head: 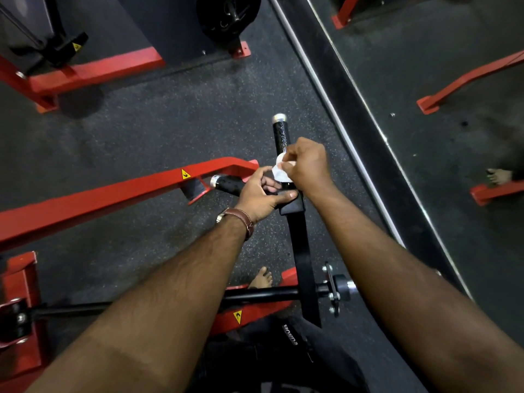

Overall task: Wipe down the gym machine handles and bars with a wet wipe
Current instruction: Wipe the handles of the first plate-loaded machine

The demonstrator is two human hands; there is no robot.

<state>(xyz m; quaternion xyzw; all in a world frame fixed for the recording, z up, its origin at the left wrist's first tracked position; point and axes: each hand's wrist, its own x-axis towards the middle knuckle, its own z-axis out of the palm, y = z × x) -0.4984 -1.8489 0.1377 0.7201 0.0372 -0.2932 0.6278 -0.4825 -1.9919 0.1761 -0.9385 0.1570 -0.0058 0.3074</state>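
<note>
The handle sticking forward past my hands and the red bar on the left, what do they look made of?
Forward handle: seemingly black textured rubber or foam grip, glistening as if wet, with a shiny metal end cap. Red bar: looks like square steel tubing with a smooth red paint or powder coat.

1. Both forearms bare, extended forward and downward from the bottom edge, converging toward centre frame.
2. Left hand (262,194): back of hand up, thumb stretched out to the right, fingers curled under; what they close on cannot be made out. Strap worn at the left wrist.
3. Right hand (306,163): knuckles up, wrist bent, fingertips pinched together on something white.
4. Hands just beside each other, right slightly ahead of left.
</note>
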